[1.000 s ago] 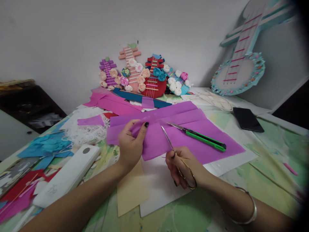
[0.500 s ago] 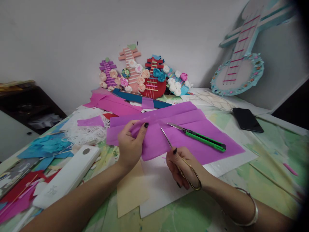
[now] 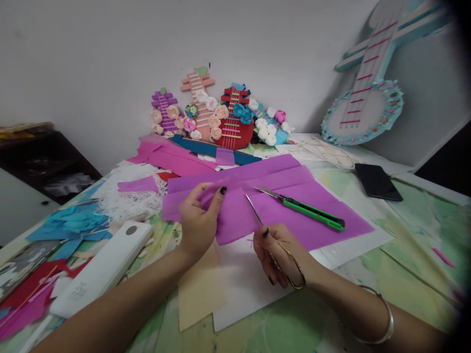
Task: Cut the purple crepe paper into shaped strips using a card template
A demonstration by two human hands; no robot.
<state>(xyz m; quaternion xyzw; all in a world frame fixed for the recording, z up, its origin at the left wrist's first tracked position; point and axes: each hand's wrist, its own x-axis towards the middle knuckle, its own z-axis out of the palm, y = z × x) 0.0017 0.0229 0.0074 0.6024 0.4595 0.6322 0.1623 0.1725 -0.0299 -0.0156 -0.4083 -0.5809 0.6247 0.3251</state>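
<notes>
Between the hands spreads the purple paper [image 3: 239,220], thin and matte, creased in straight folds. The left hand [image 3: 198,215] pinches it, thumb in front, index tip hidden behind. Right of that grip, the right hand [image 3: 275,250] is curled around slim metal scissors [image 3: 256,212], pointed blades together, golden loops rounding out below the fingers. Just beyond the right hand, a cutter [image 3: 312,213] with a ridged green body and steel blade rests on the paper. Beneath the right hand lies a smooth white sheet [image 3: 243,299]; nearer the left wrist, a stiff, angular tan card [image 3: 200,299]. Left of the left hand sit tangled white string [image 3: 125,201] and crumpled blue paper [image 3: 79,215]. Farther past both hands, a rounded red lute [image 3: 233,132] stands among puffy, petalled paper flowers [image 3: 267,132].
</notes>
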